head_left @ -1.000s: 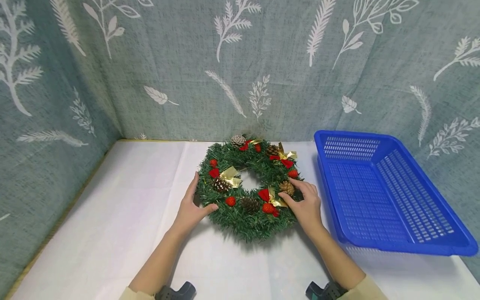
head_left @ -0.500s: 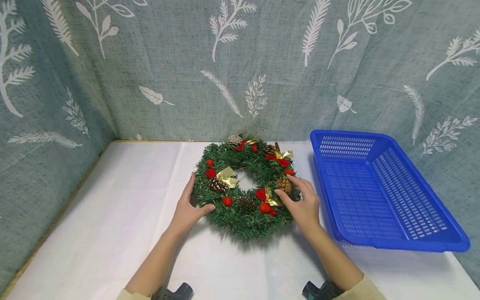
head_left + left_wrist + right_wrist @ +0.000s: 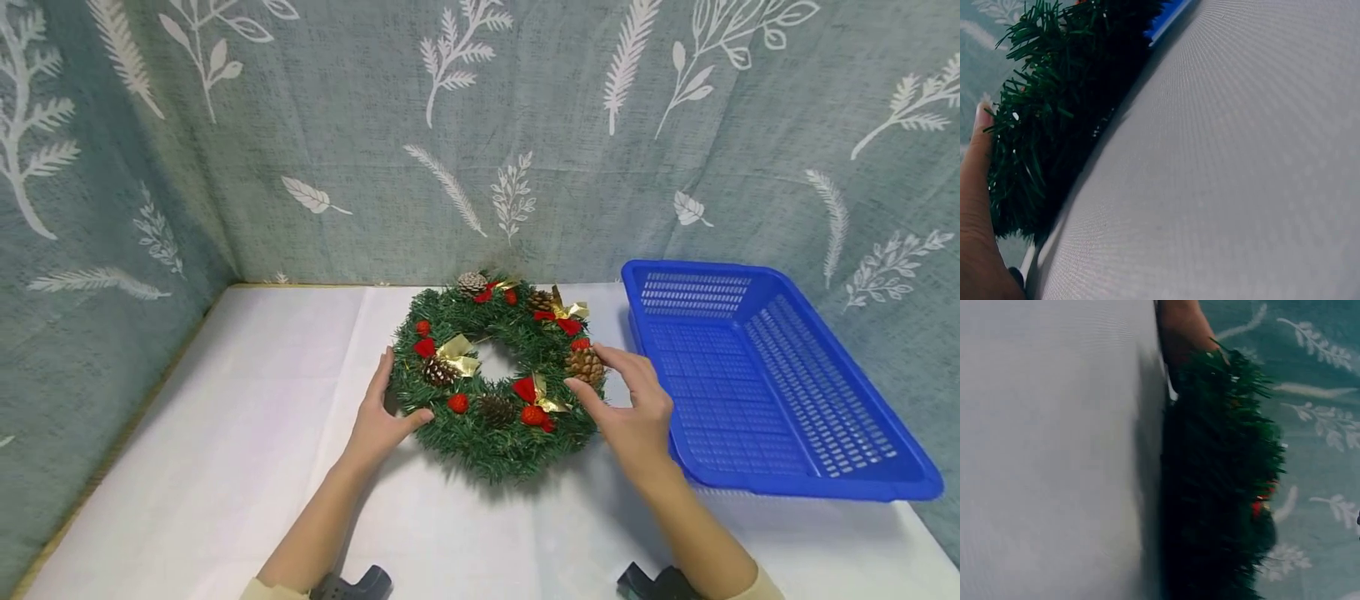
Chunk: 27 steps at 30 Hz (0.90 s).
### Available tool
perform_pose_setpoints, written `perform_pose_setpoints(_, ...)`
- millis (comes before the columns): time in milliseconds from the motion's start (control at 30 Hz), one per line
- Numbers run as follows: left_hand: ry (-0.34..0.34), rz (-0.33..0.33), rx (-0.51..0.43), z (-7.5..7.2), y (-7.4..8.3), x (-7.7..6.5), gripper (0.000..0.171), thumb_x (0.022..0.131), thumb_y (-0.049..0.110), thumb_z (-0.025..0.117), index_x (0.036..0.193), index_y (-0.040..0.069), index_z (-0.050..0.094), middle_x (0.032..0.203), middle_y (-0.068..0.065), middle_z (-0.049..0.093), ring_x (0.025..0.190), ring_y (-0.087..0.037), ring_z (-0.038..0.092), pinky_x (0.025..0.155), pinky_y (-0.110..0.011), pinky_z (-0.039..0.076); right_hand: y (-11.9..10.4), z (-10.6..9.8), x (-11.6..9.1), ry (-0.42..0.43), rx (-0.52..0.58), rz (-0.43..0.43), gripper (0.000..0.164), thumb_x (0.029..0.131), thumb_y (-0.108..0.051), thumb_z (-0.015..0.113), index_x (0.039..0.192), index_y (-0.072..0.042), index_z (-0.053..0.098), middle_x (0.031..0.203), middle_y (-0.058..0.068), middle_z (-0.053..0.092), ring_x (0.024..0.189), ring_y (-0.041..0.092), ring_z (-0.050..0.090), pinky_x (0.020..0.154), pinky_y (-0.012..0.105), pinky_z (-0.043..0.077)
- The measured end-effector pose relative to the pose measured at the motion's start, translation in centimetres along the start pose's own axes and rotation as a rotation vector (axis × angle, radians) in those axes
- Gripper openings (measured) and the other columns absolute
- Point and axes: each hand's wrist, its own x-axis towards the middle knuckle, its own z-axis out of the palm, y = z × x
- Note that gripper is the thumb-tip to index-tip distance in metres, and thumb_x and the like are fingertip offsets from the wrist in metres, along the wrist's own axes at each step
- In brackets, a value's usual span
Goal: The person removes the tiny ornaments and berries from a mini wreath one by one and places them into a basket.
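A green Christmas wreath (image 3: 487, 450) with pinecones, red berries and gold and red bows lies on the white-covered table. My left hand (image 3: 382, 425) holds its left edge, thumb on the top and fingers along the outer side. In the left wrist view, part of that hand (image 3: 975, 206) lies beside the green needles. At the wreath's right side my right hand (image 3: 633, 408) pinches a light brown pinecone (image 3: 585, 365) between thumb and fingers. Whether the pinecone touches the wreath, I cannot tell. The right wrist view shows the wreath (image 3: 1222, 456) side-on.
A blue plastic basket (image 3: 750, 400) with slotted walls stands to the right, close to my right hand. White cloth (image 3: 262, 400) covers the table. A grey-green curtain (image 3: 360, 125) with white leaf prints hangs behind and at the left.
My right hand has moved right, towards the blue basket, and the light brown pinecone has shifted with it. My left hand stays on the wreath, which has not visibly moved.
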Motion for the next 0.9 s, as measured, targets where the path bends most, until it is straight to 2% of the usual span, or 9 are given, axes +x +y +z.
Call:
perform_pose_setpoints(67, -0.003, 0.002, -0.001, 0.1, 0.0, 0.0, 0.112, 0.072, 0.052, 0.077, 0.154, 0.027, 0.004, 0.16, -0.007, 0.002, 0.145, -0.034, 0.002, 0.11, -0.065, 0.011, -0.2, -0.8, 0.2, 0.018, 0.013, 0.045, 0.05, 0.077, -0.033, 0.078, 0.109, 0.004, 0.068, 0.099, 0.021, 0.068, 0.099, 0.008, 0.058, 0.089, 0.017, 0.046)
perform_pose_setpoints(133, -0.002, 0.005, -0.005, 0.2, 0.0, -0.1, 0.112, 0.072, 0.052, 0.077, 0.154, 0.026, 0.005, 0.16, -0.007, 0.002, 0.145, -0.034, 0.001, 0.11, -0.065, 0.011, -0.4, -1.6, 0.5, 0.037, 0.011, 0.089, 0.046, 0.073, -0.02, 0.082, 0.108, 0.005, 0.068, 0.097, 0.02, 0.068, 0.099, 0.003, 0.057, 0.087, 0.015, 0.046)
perform_pose_setpoints(267, 0.003, 0.005, -0.01, 0.1, 0.1, -0.1, 0.112, 0.072, 0.051, 0.078, 0.154, 0.026, 0.005, 0.16, -0.008, 0.002, 0.145, -0.034, 0.002, 0.111, -0.065, 0.01, -0.5, -2.8, 1.0, 0.079, -0.007, 0.167, 0.049, 0.059, 0.007, 0.083, 0.106, 0.007, 0.069, 0.096, 0.003, 0.068, 0.094, 0.001, 0.058, 0.068, 0.009, 0.042)
perform_pose_setpoints(333, 0.001, 0.001, -0.006, 0.0, 0.1, -0.1, 0.112, 0.072, 0.05, 0.078, 0.154, 0.027, 0.005, 0.16, -0.007, 0.002, 0.145, -0.034, 0.002, 0.111, -0.065, 0.011, -0.5, -3.4, 1.2, 0.1, 0.001, 0.183, 0.049, 0.057, 0.012, 0.082, 0.105, 0.01, 0.068, 0.097, -0.006, 0.066, 0.092, 0.002, 0.058, 0.064, 0.007, 0.04)
perform_pose_setpoints(400, -0.001, -0.003, -0.007, -0.1, 0.1, -0.2, 0.111, 0.073, 0.049, 0.078, 0.154, 0.028, 0.005, 0.16, -0.007, 0.002, 0.145, -0.034, 0.001, 0.111, -0.065, 0.011, -0.4, -4.0, 1.5, 0.121, 0.019, 0.187, 0.047, 0.059, 0.012, 0.081, 0.104, 0.012, 0.067, 0.097, -0.012, 0.065, 0.091, 0.002, 0.059, 0.065, 0.006, 0.041)
perform_pose_setpoints(567, -0.004, -0.011, -0.011, -0.1, 0.2, -0.1, 0.111, 0.073, 0.047, 0.078, 0.154, 0.028, 0.005, 0.16, -0.007, 0.001, 0.146, -0.033, 0.001, 0.111, -0.065, 0.011, 0.2, -5.5, 1.8, 0.144, 0.045, 0.209, 0.045, 0.063, 0.016, 0.078, 0.105, 0.015, 0.065, 0.097, -0.013, 0.065, 0.092, 0.003, 0.06, 0.078, 0.011, 0.048)
perform_pose_setpoints(900, -0.001, 0.002, -0.011, -0.1, 0.1, -0.1, 0.111, 0.073, 0.052, 0.077, 0.154, 0.026, 0.005, 0.16, -0.009, 0.002, 0.145, -0.034, 0.001, 0.111, -0.065, 0.011, 2.0, -8.6, 1.6, 0.182, -0.081, 0.345, 0.044, 0.067, 0.012, 0.078, 0.11, 0.008, 0.067, 0.096, -0.015, 0.066, 0.089, 0.002, 0.061, 0.078, 0.009, 0.047)
